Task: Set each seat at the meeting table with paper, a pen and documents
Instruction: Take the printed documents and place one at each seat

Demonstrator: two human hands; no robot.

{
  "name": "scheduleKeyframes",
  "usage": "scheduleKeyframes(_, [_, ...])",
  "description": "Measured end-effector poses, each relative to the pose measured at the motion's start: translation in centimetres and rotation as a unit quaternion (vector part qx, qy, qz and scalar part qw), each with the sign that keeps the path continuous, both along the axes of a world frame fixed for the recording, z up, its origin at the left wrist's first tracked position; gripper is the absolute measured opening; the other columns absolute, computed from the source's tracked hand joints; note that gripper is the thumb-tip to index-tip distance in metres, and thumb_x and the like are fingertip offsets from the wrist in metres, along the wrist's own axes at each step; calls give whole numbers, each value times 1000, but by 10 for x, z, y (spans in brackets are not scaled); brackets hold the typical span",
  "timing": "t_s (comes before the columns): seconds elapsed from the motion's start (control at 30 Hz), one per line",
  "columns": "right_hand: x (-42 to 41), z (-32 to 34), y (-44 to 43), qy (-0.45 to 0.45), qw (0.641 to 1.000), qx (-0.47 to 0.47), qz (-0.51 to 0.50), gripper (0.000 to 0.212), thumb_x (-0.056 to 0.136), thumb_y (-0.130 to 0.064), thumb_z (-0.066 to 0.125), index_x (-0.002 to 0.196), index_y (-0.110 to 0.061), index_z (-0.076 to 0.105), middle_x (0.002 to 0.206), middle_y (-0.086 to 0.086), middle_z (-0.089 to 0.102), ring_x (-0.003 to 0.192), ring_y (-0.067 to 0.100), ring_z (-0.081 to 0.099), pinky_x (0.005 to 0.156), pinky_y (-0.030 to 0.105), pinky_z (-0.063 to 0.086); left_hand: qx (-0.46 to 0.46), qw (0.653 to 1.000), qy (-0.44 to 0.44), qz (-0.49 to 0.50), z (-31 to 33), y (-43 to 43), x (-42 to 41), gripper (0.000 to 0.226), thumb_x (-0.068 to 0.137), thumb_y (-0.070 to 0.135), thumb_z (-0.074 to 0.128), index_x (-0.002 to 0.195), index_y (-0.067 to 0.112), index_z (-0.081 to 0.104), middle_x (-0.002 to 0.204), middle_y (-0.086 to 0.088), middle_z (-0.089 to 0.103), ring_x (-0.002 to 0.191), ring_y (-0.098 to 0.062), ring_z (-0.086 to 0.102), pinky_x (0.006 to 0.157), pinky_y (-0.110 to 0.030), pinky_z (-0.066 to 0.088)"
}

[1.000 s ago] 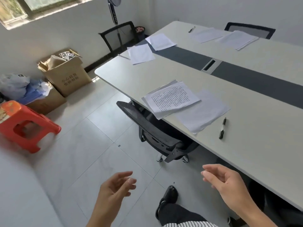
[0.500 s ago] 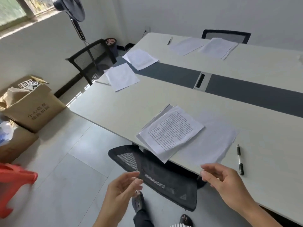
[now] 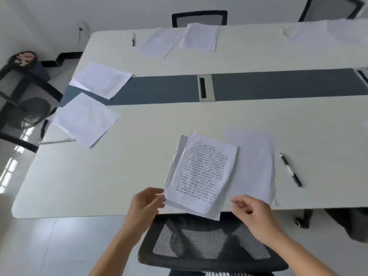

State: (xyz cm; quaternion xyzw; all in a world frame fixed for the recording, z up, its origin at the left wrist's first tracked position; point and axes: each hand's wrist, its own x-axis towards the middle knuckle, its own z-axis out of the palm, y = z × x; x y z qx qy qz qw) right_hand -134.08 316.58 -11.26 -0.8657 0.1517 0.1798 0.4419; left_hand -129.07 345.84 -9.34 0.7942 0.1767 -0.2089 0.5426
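Hanging a little over the near edge of the tabletop (image 3: 99, 176), the printed document stack (image 3: 203, 172) is the nearest seat's paperwork, and its lowest corner juts out above the mesh chair back (image 3: 209, 242) pushed in below it. The left hand (image 3: 146, 204) sits at the stack's near-left corner, its fingers (image 3: 153, 191) loosely curved and narrowly parted around nothing. Whether the tips touch the paper cannot be told. The right hand (image 3: 253, 213) hovers just right of the stack's overhanging corner, over the tabletop edge, its fingers (image 3: 241, 201) loosely curled and holding nothing.

Right of the stack and partly under it lies a blank sheet (image 3: 256, 166), reaching almost to the same edge. Further right of the stack, apart from the sheet, a black pen (image 3: 290, 169) lies at a slant. Left of the stack the tabletop is bare out to its rounded corner, and beyond the stack it is bare up to the grey centre strip (image 3: 159, 88) with its cable hatch (image 3: 206, 87).

Far left of the stack, two paper piles (image 3: 84, 118) lie at the end seat, one hanging over the end edge by a black side chair (image 3: 23, 104). Across from the stack, past the strip, lie more sheets (image 3: 200, 36) and a second pen (image 3: 133, 39), with a far chair (image 3: 199, 16) behind them.
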Motion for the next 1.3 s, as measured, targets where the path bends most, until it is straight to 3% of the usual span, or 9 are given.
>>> scheduleKeyframes(0.2, [36,-40,22,7,985,-150,82,37,93,-35,57,128,-24,56,125,-9,59,111,8,57,88,23,48,120,990,33,-68,-71,-13,65,25,89,19,61,112,12,66,108,-7,68,91,-22,65,76,-31,51])
scheduleKeyframes(0.4, [69,-83,39,32,953,-233,191,61,92,-32,54,147,-24,29,161,6,15,148,23,15,111,41,36,205,973,63,-81,-107,-30,93,46,85,21,58,130,12,52,129,-11,53,108,-27,56,89,-39,50])
scheduleKeyframes(0.57, [59,-106,45,26,934,-243,262,68,89,-12,53,148,-33,26,163,5,-5,150,23,-7,119,45,10,112,987,114,-5,-107,-56,105,60,85,19,65,138,11,37,111,-9,61,93,-26,61,74,-37,50])
scheduleKeyframes(0.73, [55,-108,36,15,923,-237,304,68,91,-13,53,148,-34,24,163,1,-9,149,19,-13,120,45,5,10,978,197,64,-108,-59,111,36,77,8,74,109,0,59,98,-14,71,81,-31,70,76,-47,59])
scheduleKeyframes(0.9, [64,-94,26,12,940,-172,293,62,91,-33,57,147,-30,32,163,0,6,150,17,6,121,43,14,62,996,59,-30,-79,-76,107,11,84,1,55,86,6,65,88,-15,73,80,-36,71,63,-49,60])
scheduleKeyframes(1.0, [78,-70,15,-56,996,-53,40,74,84,-33,71,146,-25,32,155,-5,30,140,15,32,114,43,35,49,994,-36,-94,-46,-77,103,10,85,4,56,85,6,66,87,-14,73,81,-34,70,66,-52,58])
scheduleKeyframes(1.1, [111,-30,-5,-27,972,178,-153,81,74,-27,81,142,-27,37,142,-10,49,129,11,47,107,41,41,-23,991,-85,-98,-7,-64,100,9,87,7,62,87,11,70,89,-5,76,83,-24,73,72,-45,60])
scheduleKeyframes(1.17, [133,-5,-15,-3,947,296,-125,54,76,-19,78,125,-24,57,122,-10,68,114,11,62,103,41,45,-60,990,-96,-85,9,-51,101,10,83,14,65,91,11,71,93,-6,77,86,-25,73,74,-46,60])
scheduleKeyframes(1.3, [160,32,-1,-71,945,312,-63,29,84,2,66,102,-21,71,101,-12,76,100,5,69,88,22,53,-34,991,-123,-27,16,-20,113,24,74,24,69,91,6,69,96,-18,72,83,-29,68,79,-50,54])
